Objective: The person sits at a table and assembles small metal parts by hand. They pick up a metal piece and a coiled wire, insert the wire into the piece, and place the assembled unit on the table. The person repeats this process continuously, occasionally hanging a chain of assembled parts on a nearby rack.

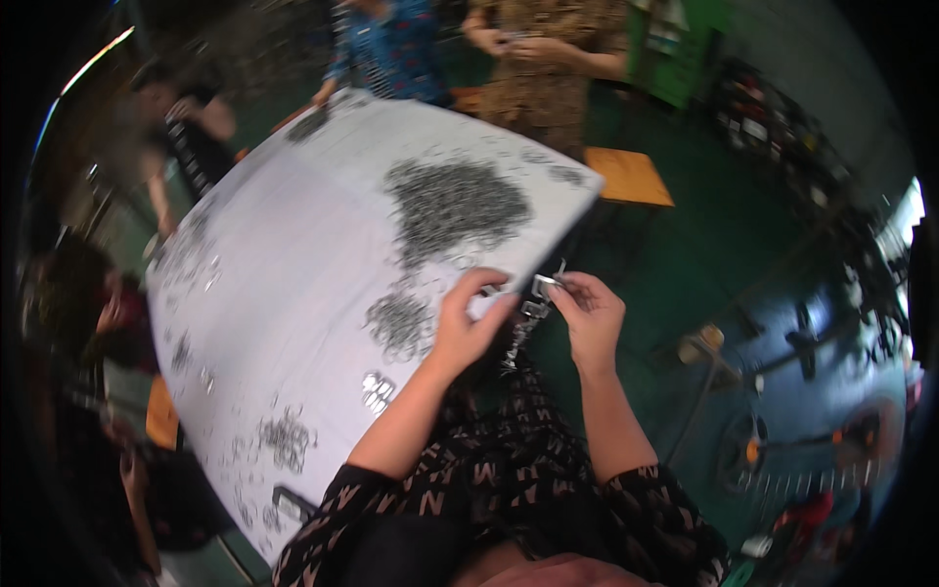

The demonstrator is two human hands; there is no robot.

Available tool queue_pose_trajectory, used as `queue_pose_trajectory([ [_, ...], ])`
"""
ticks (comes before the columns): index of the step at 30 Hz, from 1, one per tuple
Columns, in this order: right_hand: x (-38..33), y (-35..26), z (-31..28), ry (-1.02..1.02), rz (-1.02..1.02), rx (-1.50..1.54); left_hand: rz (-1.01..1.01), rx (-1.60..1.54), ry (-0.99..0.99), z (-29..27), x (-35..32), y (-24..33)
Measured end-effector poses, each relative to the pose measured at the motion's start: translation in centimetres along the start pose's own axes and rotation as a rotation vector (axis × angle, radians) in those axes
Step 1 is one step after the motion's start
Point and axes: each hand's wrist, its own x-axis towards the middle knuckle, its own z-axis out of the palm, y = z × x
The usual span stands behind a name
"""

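Observation:
My right hand (594, 318) pinches a small shiny metal buckle (546, 285) between thumb and fingertips, just off the table's right edge. Below it hangs a cluster of similar silvery pieces (525, 331), apparently linked together; blur hides how they join. At the table edge my left hand (469, 318) is curled with thumb and forefinger close around a small metal piece (492, 290), whose kind is unclear. A large heap of small dark metal parts (455, 205) lies on the white table (279, 264) beyond my left hand. A smaller heap (399, 325) sits beside my left wrist.
Several shiny buckle-like pieces (377, 391) lie near my left forearm. More loose parts (285, 440) are scattered at the table's near left. Co-workers (553, 78) stand or sit around the far and left sides. A wooden stool (631, 177) stands past the right corner.

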Motion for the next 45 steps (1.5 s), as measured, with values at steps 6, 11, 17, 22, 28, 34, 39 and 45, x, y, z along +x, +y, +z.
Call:
queue_pose_trajectory([
  [6,2.8,-5.0,-5.2,0.223,-0.479,-0.080,-0.042,0.240,0.015,0.7,-3.2,-6.9],
  [11,1.8,-13.1,-10.2,0.411,-0.680,-0.175,0.041,0.384,0.013,1.2,-5.8,-10.6],
  [17,-0.4,-22.8,-16.7,0.598,-0.918,-0.382,0.068,0.395,-0.014,1.5,-6.9,-11.9],
  [22,-1.9,-29.4,-20.4,0.651,-1.090,-0.405,0.042,0.410,-0.021,0.8,-7.3,-12.8],
  [28,-6.0,-36.7,-21.6,0.779,-1.130,-0.463,0.043,0.430,-0.029,0.7,-7.4,-12.7],
  [34,-10.1,-43.5,-26.1,0.934,-1.190,-0.648,0.050,0.473,-0.042,0.4,-7.5,-12.8],
  [39,-14.1,-47.9,-27.8,1.030,-1.282,-0.814,0.059,0.471,-0.070,1.2,-7.5,-13.1],
  [45,-16.7,-51.2,-30.9,1.125,-1.251,-0.787,0.050,0.484,-0.081,1.1,-7.6,-13.1],
])
